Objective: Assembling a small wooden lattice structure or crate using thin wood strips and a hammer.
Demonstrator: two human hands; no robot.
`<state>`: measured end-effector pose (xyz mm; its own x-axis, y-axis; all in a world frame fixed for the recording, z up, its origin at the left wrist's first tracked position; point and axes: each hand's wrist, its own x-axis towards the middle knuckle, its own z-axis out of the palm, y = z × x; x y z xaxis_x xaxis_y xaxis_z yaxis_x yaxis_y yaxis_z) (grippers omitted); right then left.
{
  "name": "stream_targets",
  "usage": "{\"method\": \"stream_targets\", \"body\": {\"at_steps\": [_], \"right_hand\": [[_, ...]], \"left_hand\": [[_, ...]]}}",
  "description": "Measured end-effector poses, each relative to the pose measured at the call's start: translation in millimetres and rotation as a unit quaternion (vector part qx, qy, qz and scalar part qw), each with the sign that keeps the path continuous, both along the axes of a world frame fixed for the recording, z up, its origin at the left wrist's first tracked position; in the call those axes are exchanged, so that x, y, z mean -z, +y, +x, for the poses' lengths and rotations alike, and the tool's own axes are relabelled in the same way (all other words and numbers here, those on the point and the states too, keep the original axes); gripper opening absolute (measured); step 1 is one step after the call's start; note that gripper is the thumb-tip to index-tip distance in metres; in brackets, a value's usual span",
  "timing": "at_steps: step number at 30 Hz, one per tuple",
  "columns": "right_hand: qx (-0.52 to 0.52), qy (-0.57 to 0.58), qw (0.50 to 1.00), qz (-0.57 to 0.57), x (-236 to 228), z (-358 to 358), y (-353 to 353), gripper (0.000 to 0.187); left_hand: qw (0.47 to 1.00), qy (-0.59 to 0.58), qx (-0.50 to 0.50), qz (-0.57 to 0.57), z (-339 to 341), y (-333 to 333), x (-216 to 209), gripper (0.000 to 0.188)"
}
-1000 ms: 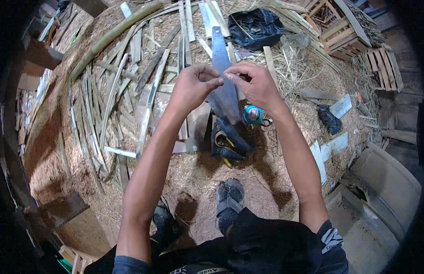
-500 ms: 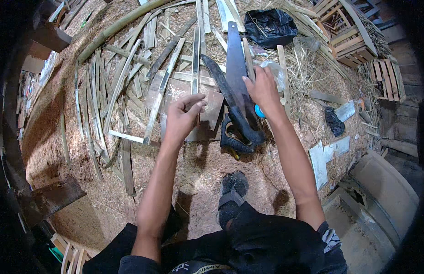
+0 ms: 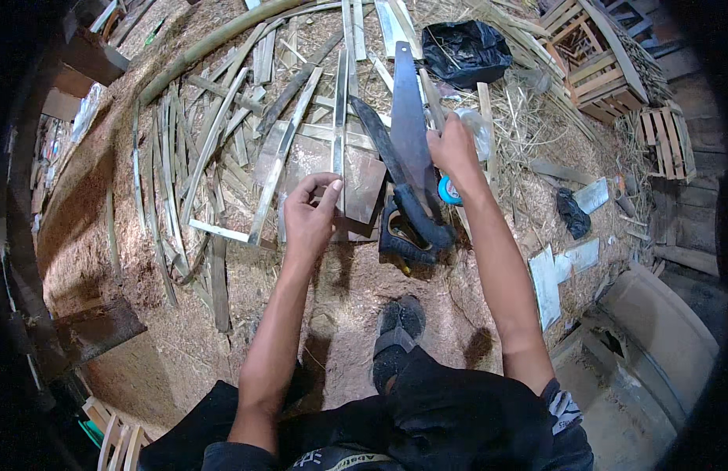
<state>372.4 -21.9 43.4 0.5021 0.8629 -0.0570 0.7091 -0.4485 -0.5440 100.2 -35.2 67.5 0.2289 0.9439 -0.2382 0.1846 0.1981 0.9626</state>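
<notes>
My left hand [image 3: 310, 210] is over a flat brown board [image 3: 368, 179], its thumb and fingers closed together at the edge of a long narrow wooden strip [image 3: 340, 125]. What the pinch holds, if anything, is too small to make out. My right hand [image 3: 455, 149] is closed around the lower end of a slim wooden stick [image 3: 431, 96], just right of the saw. The handsaw [image 3: 411, 118] lies with its blade pointing away from me. A dark sheathed-looking long blade [image 3: 374, 135] lies across it, its black handle over the saw's grip. A blue round object [image 3: 449, 190] sits beneath my right wrist.
Many loose wooden strips [image 3: 215, 145] cover the ground at left, below a long bamboo pole [image 3: 199, 49]. A black plastic bag [image 3: 466, 53] lies at the back. Slatted wooden crates [image 3: 603, 74] stand far right. White pieces [image 3: 546, 286] and a grey curved panel [image 3: 654, 314] are nearer right.
My left hand has shifted down and slightly left, its fingers drawing closer together. My right hand is a little lower, and the stick in it leans more to the left.
</notes>
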Motion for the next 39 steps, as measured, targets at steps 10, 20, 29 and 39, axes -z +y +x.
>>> {"method": "stream_targets", "body": {"at_steps": [10, 20, 29, 39], "right_hand": [[0.003, -0.082, 0.991, 0.107, 22, 19, -16, 0.029], [0.087, 0.131, 0.987, 0.026, -36, -15, -35, 0.045], [-0.062, 0.118, 0.991, -0.026, -4, -44, -79, 0.062], [-0.056, 0.154, 0.986, -0.030, -12, -109, -109, 0.054]], "left_hand": [[0.996, -0.084, 0.003, -0.039, 15, -5, 19, 0.015], [0.995, 0.030, 0.042, 0.084, 43, -44, 27, 0.011], [0.986, 0.064, 0.038, 0.148, 21, -31, 29, 0.013], [0.980, 0.030, -0.046, 0.190, 19, -14, 38, 0.014]]}}
